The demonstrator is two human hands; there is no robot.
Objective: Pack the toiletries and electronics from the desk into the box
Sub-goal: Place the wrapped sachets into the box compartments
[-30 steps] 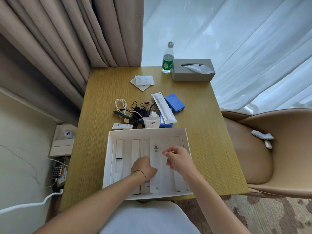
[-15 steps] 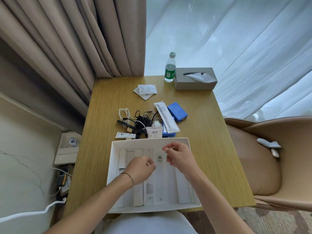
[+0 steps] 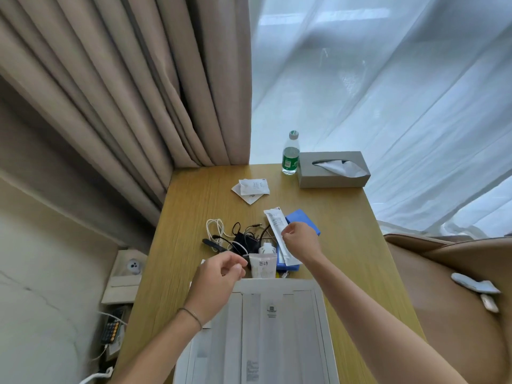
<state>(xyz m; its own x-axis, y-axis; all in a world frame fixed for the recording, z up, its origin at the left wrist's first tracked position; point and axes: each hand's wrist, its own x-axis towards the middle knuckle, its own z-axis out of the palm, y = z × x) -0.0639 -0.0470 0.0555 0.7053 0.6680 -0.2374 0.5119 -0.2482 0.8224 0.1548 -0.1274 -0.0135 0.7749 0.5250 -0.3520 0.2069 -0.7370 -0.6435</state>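
Observation:
The white box [image 3: 277, 284] sits at the desk's near edge with several long white packets lying side by side in it. Beyond its far rim is the pile: a small white sachet [image 3: 263, 268], a white plug [image 3: 266, 248], tangled black and white cables [image 3: 241, 238], a long white packet [image 3: 274, 220] and a blue box [image 3: 300, 216]. My left hand [image 3: 219, 275] hovers over the box's far left corner, fingers loosely curled and holding nothing. My right hand [image 3: 300, 242] is over the long white packet and the blue box, thumb and forefinger apart at the packet's edge.
Two white sachets [image 3: 251, 188] lie farther back on the wooden desk [image 3: 346, 245]. A water bottle [image 3: 290, 155] and a grey tissue box [image 3: 332, 170] stand at the far edge by the curtains. A tan chair [image 3: 457, 300] is on the right, a wall ledge [image 3: 127, 270] on the left.
Both hands have left the inside of the box and moved forward to the pile beyond it. The view has tilted up, so less of the box shows.

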